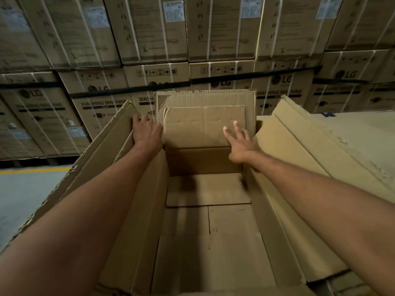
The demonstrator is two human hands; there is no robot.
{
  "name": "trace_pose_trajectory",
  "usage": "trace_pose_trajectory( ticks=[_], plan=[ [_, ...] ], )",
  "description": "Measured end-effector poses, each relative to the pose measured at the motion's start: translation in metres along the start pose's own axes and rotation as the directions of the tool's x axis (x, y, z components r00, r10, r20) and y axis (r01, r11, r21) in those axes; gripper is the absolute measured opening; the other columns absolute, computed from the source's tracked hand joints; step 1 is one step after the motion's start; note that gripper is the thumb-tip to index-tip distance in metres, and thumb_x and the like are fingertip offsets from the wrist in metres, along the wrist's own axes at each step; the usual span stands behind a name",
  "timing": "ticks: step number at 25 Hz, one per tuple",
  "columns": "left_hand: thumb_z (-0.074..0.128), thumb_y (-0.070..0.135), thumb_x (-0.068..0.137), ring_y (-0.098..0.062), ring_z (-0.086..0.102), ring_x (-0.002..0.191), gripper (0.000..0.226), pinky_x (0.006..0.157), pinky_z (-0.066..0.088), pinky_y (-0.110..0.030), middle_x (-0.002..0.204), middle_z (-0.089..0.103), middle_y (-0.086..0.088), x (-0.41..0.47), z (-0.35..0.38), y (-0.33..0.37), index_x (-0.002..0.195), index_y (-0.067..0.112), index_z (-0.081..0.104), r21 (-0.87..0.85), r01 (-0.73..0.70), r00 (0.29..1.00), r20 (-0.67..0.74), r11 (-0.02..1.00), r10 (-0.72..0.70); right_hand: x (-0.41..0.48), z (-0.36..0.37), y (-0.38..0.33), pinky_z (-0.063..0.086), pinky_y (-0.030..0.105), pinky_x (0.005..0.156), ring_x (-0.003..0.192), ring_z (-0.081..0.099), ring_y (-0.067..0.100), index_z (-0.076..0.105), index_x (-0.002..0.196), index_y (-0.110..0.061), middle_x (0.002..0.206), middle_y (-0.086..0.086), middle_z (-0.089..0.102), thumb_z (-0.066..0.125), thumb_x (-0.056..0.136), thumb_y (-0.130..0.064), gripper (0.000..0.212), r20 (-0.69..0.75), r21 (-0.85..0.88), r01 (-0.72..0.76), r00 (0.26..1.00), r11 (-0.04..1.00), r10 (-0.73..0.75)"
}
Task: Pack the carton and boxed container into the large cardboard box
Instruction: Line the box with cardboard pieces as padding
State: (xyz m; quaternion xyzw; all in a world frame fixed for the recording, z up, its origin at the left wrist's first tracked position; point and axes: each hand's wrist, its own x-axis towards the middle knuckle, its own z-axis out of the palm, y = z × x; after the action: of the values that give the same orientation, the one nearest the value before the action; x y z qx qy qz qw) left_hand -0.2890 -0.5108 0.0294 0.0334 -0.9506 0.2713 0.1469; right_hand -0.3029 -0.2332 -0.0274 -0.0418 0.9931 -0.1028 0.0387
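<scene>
A large open cardboard box (132, 221) fills the middle of the head view, with bare cardboard sheets on its floor. A cardboard piece (203, 127) stands upright at the box's far end. My left hand (146, 132) rests on the far left corner, fingers lying over the edge of the left flap. My right hand (240, 146) is spread with straight fingers inside the box near the upright cardboard and the right wall. Whether it touches the cardboard is unclear. No carton or boxed container shows inside the box.
Stacked washing-machine cartons (218, 52) form a wall right behind the box. The box's right flap (303, 146) leans outward over another flat carton top (363, 124). Grey floor with a yellow line (32, 170) lies to the left.
</scene>
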Motion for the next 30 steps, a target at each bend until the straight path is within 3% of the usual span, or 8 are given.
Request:
trace_pose_trajectory(
  ticks=[5,10,13,16,21,23,27,30],
  plan=[
    [0.065,0.041,0.093,-0.026,0.05,0.126,0.031,0.111,0.031,-0.048,0.127,0.065,-0.005,0.004,0.006,-0.007,0.119,0.023,0.066,0.071,-0.09,0.995,0.052,0.993,0.087,-0.009,0.01,0.001,0.01,0.056,0.126,0.16,0.0,0.035,-0.006,0.166,-0.032,0.173,0.007,-0.016,0.075,0.089,-0.025,0.111,-0.178,-0.292,-0.032,0.984,0.956,-0.021],
    [0.06,0.049,0.095,-0.027,0.05,0.126,0.033,0.112,0.029,-0.052,0.124,0.066,-0.004,-0.009,0.003,-0.013,0.118,0.025,0.067,0.046,-0.155,0.987,0.048,0.987,0.153,-0.033,0.016,0.024,0.02,0.049,0.123,0.143,0.039,0.035,0.004,0.166,-0.017,0.149,0.015,0.051,0.075,0.085,-0.051,0.112,-0.216,-0.638,-0.136,0.976,0.758,-0.006],
    [0.056,0.053,0.095,-0.028,0.052,0.127,0.04,0.115,0.026,-0.061,0.128,0.064,-0.003,-0.018,0.006,-0.017,0.124,0.027,0.064,0.034,-0.236,0.97,0.071,0.971,0.233,-0.041,0.016,0.029,0.02,0.048,0.122,0.145,0.037,0.034,0.017,0.165,-0.016,0.15,0.013,0.052,0.068,0.09,-0.051,0.098,-0.163,-0.704,-0.087,0.986,0.705,-0.041],
    [0.059,0.058,0.09,-0.029,0.048,0.135,0.051,0.115,0.015,-0.069,0.14,0.058,-0.003,-0.031,0.009,0.0,0.136,0.034,0.057,-0.029,-0.368,0.913,0.181,0.93,0.367,-0.051,0.008,0.022,0.021,0.048,0.12,0.144,0.037,0.031,0.055,0.146,-0.022,0.147,0.01,0.053,0.066,0.09,-0.05,0.063,-0.067,-0.716,-0.027,0.997,0.698,-0.03],
    [0.07,0.062,0.084,-0.028,0.032,0.148,0.07,0.123,0.012,-0.053,0.156,0.046,0.003,-0.062,0.005,0.035,0.147,0.039,0.05,-0.319,-0.334,0.653,0.6,0.887,0.462,-0.083,0.009,0.014,0.019,0.049,0.12,0.145,0.034,0.031,0.061,0.141,-0.023,0.152,0.013,0.047,0.06,0.093,-0.042,0.052,0.096,-0.863,0.062,0.994,0.502,0.042],
    [0.067,0.059,0.088,-0.025,0.031,0.15,0.069,0.123,0.009,-0.051,0.159,0.043,0.003,-0.077,-0.002,0.034,0.15,0.037,0.046,-0.331,-0.35,0.652,0.586,0.877,0.481,-0.097,0.0,0.006,0.027,0.047,0.116,0.135,0.041,0.028,0.064,0.136,-0.024,0.143,0.009,0.052,0.058,0.095,-0.04,0.045,0.09,-0.849,0.074,0.996,0.523,0.004],
    [0.06,0.057,0.094,-0.021,0.047,0.14,0.054,0.122,0.013,-0.054,0.148,0.055,0.004,-0.101,-0.031,0.022,0.143,0.036,0.054,-0.259,-0.424,0.765,0.41,0.868,0.496,-0.125,-0.003,-0.01,0.021,0.06,0.117,0.138,0.04,0.031,0.066,0.133,-0.025,0.142,0.009,0.053,0.058,0.095,-0.041,0.042,0.084,-0.828,0.098,0.995,0.553,-0.05],
    [0.06,0.061,0.093,-0.023,0.038,0.147,0.064,0.122,0.007,-0.059,0.156,0.047,0.0,-0.126,-0.046,0.007,0.149,0.031,0.049,-0.109,-0.454,0.752,0.485,0.884,0.446,-0.163,-0.002,-0.014,0.018,0.063,0.117,0.14,0.04,0.032,0.061,0.138,-0.023,0.143,0.01,0.055,0.06,0.096,-0.041,0.045,0.172,-0.873,0.106,0.98,0.475,0.098]
  ],
)
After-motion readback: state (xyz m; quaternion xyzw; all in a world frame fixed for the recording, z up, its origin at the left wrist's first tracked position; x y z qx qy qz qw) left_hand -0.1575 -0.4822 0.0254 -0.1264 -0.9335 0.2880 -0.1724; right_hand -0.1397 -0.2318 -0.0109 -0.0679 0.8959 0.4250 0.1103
